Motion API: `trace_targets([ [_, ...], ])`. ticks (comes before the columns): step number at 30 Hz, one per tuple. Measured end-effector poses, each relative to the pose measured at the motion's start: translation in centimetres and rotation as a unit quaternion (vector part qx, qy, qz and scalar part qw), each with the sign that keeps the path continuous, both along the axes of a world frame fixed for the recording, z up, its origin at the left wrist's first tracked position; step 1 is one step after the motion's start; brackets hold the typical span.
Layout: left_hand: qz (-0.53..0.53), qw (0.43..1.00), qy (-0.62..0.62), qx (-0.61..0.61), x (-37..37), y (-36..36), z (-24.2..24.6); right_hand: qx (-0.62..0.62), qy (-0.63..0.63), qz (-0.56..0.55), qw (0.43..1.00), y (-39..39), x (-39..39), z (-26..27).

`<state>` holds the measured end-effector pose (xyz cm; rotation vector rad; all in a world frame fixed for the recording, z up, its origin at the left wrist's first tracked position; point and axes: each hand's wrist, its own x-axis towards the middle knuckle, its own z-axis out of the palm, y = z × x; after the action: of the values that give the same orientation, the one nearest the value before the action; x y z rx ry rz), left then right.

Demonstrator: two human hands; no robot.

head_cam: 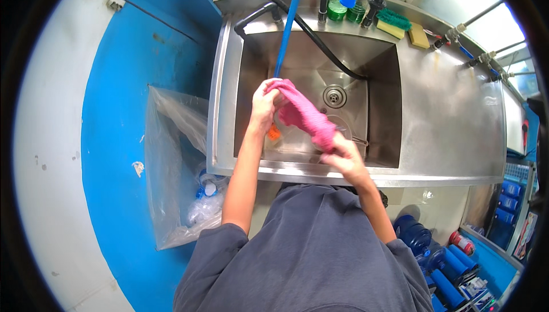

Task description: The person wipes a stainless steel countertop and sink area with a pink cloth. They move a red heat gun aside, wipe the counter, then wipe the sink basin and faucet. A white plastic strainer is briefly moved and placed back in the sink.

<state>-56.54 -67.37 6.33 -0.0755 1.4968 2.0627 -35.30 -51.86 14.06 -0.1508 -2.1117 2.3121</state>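
Note:
A pink cloth (302, 108) is stretched slantwise over the basin of a stainless steel sink (386, 97). My left hand (265, 104) grips its upper left end, close to the foot of a blue pipe (288, 29). At the lower right end my right hand (345, 160) holds the cloth bunched, slightly blurred, above the sink's front rim. Below the cloth on the basin floor are an orange object (273, 132), too small to name, and a partly hidden round clear item with a handle (360, 140). The drain strainer (334, 96) shows to the right of the cloth.
A black hose (317, 40) runs down into the basin. Behind it stand green-bottomed bottles (337, 10), a scrub sponge (392, 22) and a yellow sponge (418, 35). A clear plastic bag (171, 175) with bottles hangs at left. Large blue water jugs (414, 232) stand at lower right.

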Motion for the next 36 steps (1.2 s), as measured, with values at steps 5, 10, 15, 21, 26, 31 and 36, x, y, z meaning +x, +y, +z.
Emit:
trace_targets([
  [5, -0.116, 0.938, 0.016, 0.326, -2.5, -1.5, 2.5, 0.271, 0.262, 0.042, 0.925, -4.4, -2.5, 0.6],
  [10, -0.004, 0.951, -0.08, 0.3, 0.7, -2.1, 2.8, -0.267, 0.123, -0.135, 0.946, -6.2, -5.3, -4.2],
  [15, -0.064, 0.934, 0.013, 0.351, 3.1, -4.2, 4.2, -0.349, -0.136, -0.117, 0.92, -7.5, -7.1, -9.5],
  [21, -0.156, 0.929, 0.142, 0.304, 4.2, -6.2, 6.8, -0.027, -0.187, 0.09, 0.978, -6.8, -6.9, -5.6],
  [26, -0.236, 0.919, 0.122, 0.291, 6.2, -4.8, 6.9, 0.445, -0.001, 0.043, 0.895, -3.0, -4.7, -1.8],
  [31, -0.317, 0.893, 0.24, 0.21, 8.9, -3.0, 7.8, 0.434, 0.147, -0.077, 0.886, -1.2, -4.4, -6.2],
  [36, -0.386, 0.844, 0.286, 0.239, 9.5, -2.4, 8.7, 0.415, 0.067, -0.216, 0.881, -0.5, -3.5, -13.5],
])
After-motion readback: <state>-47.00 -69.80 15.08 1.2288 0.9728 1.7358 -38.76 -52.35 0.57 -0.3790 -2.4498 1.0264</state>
